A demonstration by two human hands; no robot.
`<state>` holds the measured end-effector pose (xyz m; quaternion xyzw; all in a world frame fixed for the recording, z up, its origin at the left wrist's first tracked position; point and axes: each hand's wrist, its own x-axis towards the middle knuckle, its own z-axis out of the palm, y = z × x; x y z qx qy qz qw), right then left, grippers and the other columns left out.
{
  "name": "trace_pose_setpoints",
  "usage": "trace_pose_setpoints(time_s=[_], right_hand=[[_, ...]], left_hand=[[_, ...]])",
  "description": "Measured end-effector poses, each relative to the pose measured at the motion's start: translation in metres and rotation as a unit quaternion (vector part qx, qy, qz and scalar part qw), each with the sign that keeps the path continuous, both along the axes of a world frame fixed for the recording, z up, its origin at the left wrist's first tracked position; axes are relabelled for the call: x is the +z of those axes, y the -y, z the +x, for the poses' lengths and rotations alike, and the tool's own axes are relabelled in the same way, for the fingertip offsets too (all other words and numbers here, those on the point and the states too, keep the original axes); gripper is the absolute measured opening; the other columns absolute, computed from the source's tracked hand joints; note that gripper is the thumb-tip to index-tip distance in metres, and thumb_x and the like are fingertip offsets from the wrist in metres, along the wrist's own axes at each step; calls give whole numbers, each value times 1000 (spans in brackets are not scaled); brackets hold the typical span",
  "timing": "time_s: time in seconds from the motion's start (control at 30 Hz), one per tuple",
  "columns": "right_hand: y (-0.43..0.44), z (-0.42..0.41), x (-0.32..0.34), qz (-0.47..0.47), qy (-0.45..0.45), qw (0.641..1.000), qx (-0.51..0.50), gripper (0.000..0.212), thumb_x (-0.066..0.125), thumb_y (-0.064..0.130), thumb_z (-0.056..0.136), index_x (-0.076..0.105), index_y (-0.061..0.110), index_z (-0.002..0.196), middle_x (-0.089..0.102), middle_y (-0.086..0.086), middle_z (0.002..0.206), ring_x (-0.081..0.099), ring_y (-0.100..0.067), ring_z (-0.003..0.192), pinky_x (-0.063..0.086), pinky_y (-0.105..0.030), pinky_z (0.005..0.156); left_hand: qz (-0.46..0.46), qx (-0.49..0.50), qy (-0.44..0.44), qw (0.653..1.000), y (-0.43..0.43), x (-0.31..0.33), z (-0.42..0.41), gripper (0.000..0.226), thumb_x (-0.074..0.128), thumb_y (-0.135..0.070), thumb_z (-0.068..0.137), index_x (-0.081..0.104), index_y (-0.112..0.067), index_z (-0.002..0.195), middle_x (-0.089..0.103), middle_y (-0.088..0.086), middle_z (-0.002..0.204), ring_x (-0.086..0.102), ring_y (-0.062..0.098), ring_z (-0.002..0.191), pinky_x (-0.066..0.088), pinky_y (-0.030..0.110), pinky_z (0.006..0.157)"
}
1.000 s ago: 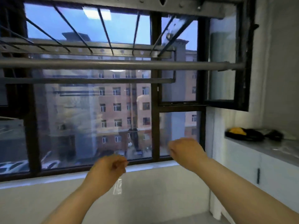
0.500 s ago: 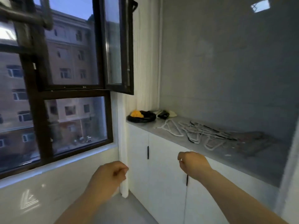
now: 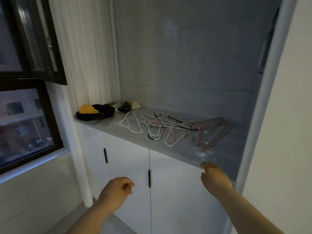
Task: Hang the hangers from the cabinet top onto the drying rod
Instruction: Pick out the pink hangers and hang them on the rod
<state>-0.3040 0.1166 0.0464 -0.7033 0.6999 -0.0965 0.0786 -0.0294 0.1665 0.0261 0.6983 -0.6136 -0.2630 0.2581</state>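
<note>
1. Though blur hides the separate fingers of the right hand (image 3: 216,177), so that I cannot tell whether they are apart or curled, its tip lies at the front edge of the grey bench (image 3: 170,152) near the right end, and nothing shows in its grip.
2. Left hand (image 3: 118,189): fingers curled in against the thumb in a loose fist, holding nothing, hanging in front of the white cabinet doors (image 3: 128,166) below the bench.
3. Tangled heap of thin pink, white and black clothes hangers (image 3: 170,130): lying flat on the middle of the bench and reaching toward its right end, untouched by either hand.
4. Single white hanger (image 3: 132,123): lying flat just left of the heap, apart from it.
5. Crinkled clear plastic film (image 3: 202,153): at the front edge, between the right hand and the nearest pink hangers.
6. Black rounded bag-like holder (image 3: 99,114): at the left end of the bench, with a yellow lump (image 3: 88,109) in it.
7. Small dark item (image 3: 125,107) and a pale one (image 3: 136,105): at the back left corner; too blurred to identify.
8. Dark-framed open window sash (image 3: 45,53): up on the left, beside a white ribbed column (image 3: 84,65).
9. Black door handles (image 3: 149,178): on the cabinet fronts.
</note>
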Motion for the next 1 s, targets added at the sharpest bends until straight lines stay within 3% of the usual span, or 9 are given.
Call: trace_pose_setpoints(time_s=[0.2, 0.47, 0.53, 0.67, 0.77, 0.8, 0.87, 0.93, 1.0], right_hand=[[48, -12, -16, -24, -2, 1000, -14, 51, 31, 18, 100, 16, 20, 149, 13, 0, 157, 14, -19, 144, 13, -28, 118], [133, 6, -20, -34, -3, 999, 23, 58, 31, 33, 99, 4, 21, 150, 0, 1, 159, 5, -19, 146, 6, -33, 120], [148, 6, -21, -41, -16, 999, 29, 59, 30, 35, 99, 3, 21, 150, 0, 0, 159, 5, -19, 146, 4, -33, 119], [169, -1, -35, -39, -11, 999, 34, 62, 29, 41, 99, 2, 21, 151, 2, 0, 159, 5, -18, 145, 2, -33, 119], [178, 0, -46, -59, -24, 998, -1, 58, 36, 36, 96, 23, 12, 148, 25, -5, 154, 25, -23, 140, 17, -35, 118], [180, 1, -50, -104, -21, 994, -13, 53, 43, 30, 90, 43, 7, 138, 46, -10, 142, 45, -27, 129, 32, -36, 111], [185, 0, -56, -158, -10, 987, -15, 42, 50, 28, 68, 73, 9, 98, 74, -7, 97, 70, -25, 85, 56, -31, 78], [186, -1, -58, -148, 7, 989, -21, 40, 43, 28, 63, 76, 11, 79, 74, 0, 78, 71, -19, 67, 58, -27, 60], [186, 1, -57, -172, -3, 984, -37, 35, 53, 24, 54, 75, 12, 77, 73, -1, 77, 71, -19, 66, 58, -27, 58]], left_hand=[[3, -19, 22, 1000, 57, -7, -30, 31, 43, -17, 93, 47, -37, 69, 60, -3, 94, 57, 14, 93, 39, 19, 81], [-45, -7, 17, 999, 160, -9, -55, 22, 48, -24, 92, 53, -33, 73, 65, 3, 104, 60, 22, 102, 43, 24, 87], [-65, 8, 5, 998, 184, -9, -59, 16, 49, -21, 91, 65, -24, 89, 65, 7, 111, 59, 24, 104, 43, 25, 88], [-69, 18, 29, 997, 228, -6, -67, 26, 47, -19, 91, 62, -13, 112, 62, 8, 119, 57, 24, 110, 42, 26, 92], [-66, 5, 80, 995, 251, -4, -75, 22, 43, -20, 92, 60, -14, 104, 62, 13, 116, 57, 28, 107, 44, 28, 88], [-65, 3, 99, 993, 256, -4, -79, 21, 43, -20, 92, 60, -15, 103, 61, 12, 118, 56, 29, 108, 43, 28, 87], [-61, -5, 123, 991, 265, -4, -87, 27, 43, -21, 92, 61, -17, 111, 59, 9, 124, 55, 27, 113, 43, 29, 91], [-74, -18, 133, 988, 270, -3, -97, 28, 45, -23, 91, 62, -18, 112, 59, 7, 123, 54, 25, 114, 43, 28, 92], [-104, -43, 150, 982, 273, 0, -111, 29, 45, -23, 91, 62, -18, 114, 59, 6, 124, 53, 24, 116, 41, 27, 93]])
